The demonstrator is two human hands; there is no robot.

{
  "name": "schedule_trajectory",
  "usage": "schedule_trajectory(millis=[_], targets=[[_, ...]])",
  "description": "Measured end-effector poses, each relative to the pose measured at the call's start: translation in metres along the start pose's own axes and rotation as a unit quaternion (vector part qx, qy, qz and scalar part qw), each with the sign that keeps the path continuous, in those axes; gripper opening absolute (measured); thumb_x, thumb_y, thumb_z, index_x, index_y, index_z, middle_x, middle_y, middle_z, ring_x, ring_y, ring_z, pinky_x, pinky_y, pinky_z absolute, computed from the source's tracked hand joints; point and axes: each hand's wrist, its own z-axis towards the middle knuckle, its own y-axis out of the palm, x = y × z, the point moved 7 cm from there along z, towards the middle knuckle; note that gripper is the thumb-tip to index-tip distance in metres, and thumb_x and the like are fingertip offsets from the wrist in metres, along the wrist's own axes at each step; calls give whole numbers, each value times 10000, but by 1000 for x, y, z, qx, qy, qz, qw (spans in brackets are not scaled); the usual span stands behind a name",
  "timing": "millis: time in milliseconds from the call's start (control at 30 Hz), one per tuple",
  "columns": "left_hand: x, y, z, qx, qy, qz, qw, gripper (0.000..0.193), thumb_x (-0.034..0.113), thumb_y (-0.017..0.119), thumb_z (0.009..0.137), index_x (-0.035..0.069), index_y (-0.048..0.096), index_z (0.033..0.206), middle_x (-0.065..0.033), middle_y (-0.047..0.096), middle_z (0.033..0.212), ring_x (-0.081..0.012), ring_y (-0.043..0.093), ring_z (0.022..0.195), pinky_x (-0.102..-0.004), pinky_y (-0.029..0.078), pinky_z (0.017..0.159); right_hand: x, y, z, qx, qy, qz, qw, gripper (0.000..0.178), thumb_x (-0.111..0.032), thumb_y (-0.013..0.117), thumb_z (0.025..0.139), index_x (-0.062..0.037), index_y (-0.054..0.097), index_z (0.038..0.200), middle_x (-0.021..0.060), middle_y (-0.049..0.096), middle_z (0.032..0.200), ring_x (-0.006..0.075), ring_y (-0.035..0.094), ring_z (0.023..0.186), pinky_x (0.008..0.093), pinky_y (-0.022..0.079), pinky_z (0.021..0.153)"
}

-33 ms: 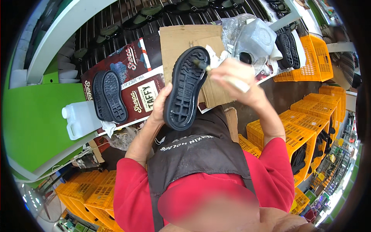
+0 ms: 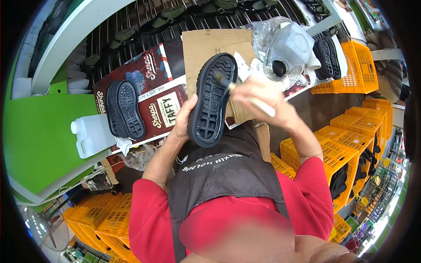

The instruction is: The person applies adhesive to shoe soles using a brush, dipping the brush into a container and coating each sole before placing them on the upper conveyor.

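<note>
A black shoe sole [image 2: 212, 101], its ribbed and gridded inner side facing up, is tilted in the air near the front of the bench. My left hand [image 2: 186, 115] grips its left edge, thumb on the rim. In my right hand [image 2: 258, 96], fingers closed around it, is a brush [image 2: 223, 80] with a pale handle and dark bristles. The bristles lie over the upper part of the sole's hollow, somewhat smeared by motion. Two more black soles [image 2: 127, 109] rest overlapping on a dark red printed box board at the left.
Brown cardboard [image 2: 197, 44] covers the bench middle. A translucent jug [image 2: 291, 44] lies among plastic wrap at the right; a white jug [image 2: 92, 133] is at the left. Shoes [image 2: 169, 15] stand on a roller rack behind. Orange crates [image 2: 329, 144] line the right side; another black sole [image 2: 326, 57] is at far right.
My right hand has shifted slightly left and down, carrying the brush further over the sole's hollow. The sole has moved barely, still in my left hand.
</note>
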Motion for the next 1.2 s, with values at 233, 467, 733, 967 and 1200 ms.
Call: schedule_trajectory(millis=[233, 467, 733, 967, 1200], targets=[[4, 4, 3, -94, -20, -68, 993, 624, 448, 248, 946, -83, 501, 1154, -229, 626, 964, -279, 632, 845, -363, 506, 789, 28, 23, -4, -63, 65, 270, 959, 113, -9, 666, 778, -2, 680, 890, 104, 638, 811, 217, 601, 710, 301, 488, 634], [1, 9, 1, -121, -14, -70, 990, 643, 453, 215, 948, -91, 495, 1145, -241, 619, 918, -278, 625, 806, -358, 507, 756, 61, -15, -5, 25, 76, -28, 996, 143, 12, 660, 773, 0, 656, 916, 89, 616, 788, 201, 582, 691, 286, 468, 637], [-7, 2, 5, -53, 0, 23, 998, 648, 474, 212, 948, -72, 495, 1153, -207, 621, 908, -243, 624, 780, -326, 515, 711, 51, -16, -11, 113, 126, -3, 986, 64, -3, 664, 780, 3, 655, 843, 90, 619, 720, 189, 588, 627, 283, 454, 561], [-2, 12, -4, -56, 41, 56, 996, 488, 405, 329, 970, 12, 456, 1231, -94, 614, 980, -152, 625, 783, -288, 548, 682, 43, -7, -8, 86, 125, -25, 988, 76, 18, 660, 772, 3, 644, 844, 103, 610, 718, 214, 575, 619, 276, 453, 568], [1, 5, -1, -58, 36, 28, 997, 431, 370, 330, 978, 73, 429, 1274, -75, 608, 1015, -141, 615, 832, -303, 539, 739, 4, 17, -5, 4, 22, -8, 1000, 95, 15, 656, 765, -14, 645, 855, 98, 584, 702, 220, 565, 600, 303, 451, 543]])
